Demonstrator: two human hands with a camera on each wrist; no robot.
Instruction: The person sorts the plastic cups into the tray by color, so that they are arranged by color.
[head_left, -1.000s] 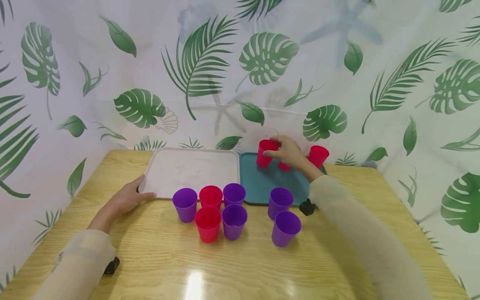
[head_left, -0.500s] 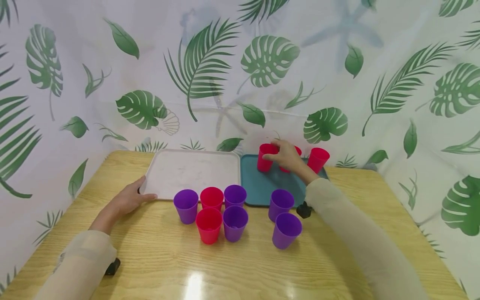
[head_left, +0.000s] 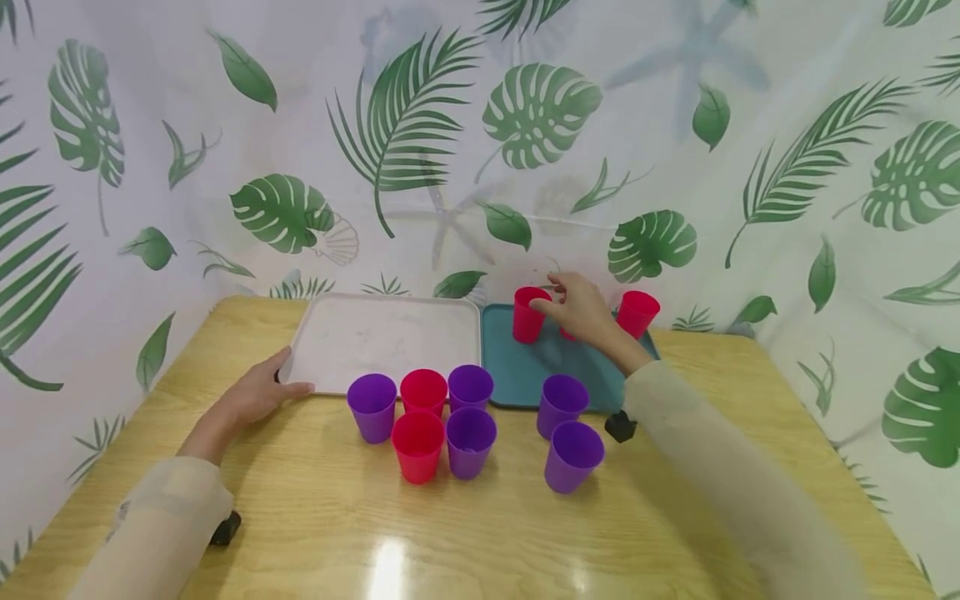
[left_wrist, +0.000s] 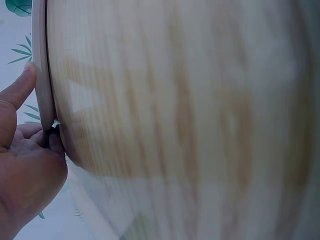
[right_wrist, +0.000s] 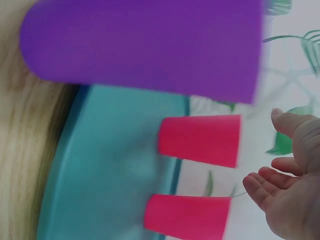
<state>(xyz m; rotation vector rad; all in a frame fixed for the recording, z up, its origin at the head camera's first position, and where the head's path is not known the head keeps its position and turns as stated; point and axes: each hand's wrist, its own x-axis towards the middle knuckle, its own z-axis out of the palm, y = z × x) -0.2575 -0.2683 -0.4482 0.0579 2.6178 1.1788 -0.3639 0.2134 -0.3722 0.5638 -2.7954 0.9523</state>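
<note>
My left hand (head_left: 258,387) rests at the front left corner of the white tray (head_left: 386,342). Its thumb lies along the front edge and its fingers along the side. Over the teal tray (head_left: 517,375), my right hand (head_left: 581,310) is beside a red cup (head_left: 527,321) standing upright. In the right wrist view its fingers (right_wrist: 260,187) are spread, apart from the cups. A second red cup (head_left: 567,335) is mostly hidden behind that hand, and a third red cup (head_left: 637,312) stands at the tray's right end.
In front of the trays, several purple cups, one at the left (head_left: 372,410), stand on the wooden table (head_left: 315,517) with two red cups (head_left: 417,450). Two more purple cups (head_left: 573,458) stand at the right. A leaf-patterned cloth (head_left: 420,125) hangs behind.
My right hand has let go of the red cup on the teal tray and drawn slightly to the right, its fingers opening. The left hand stays at the white tray's corner.
</note>
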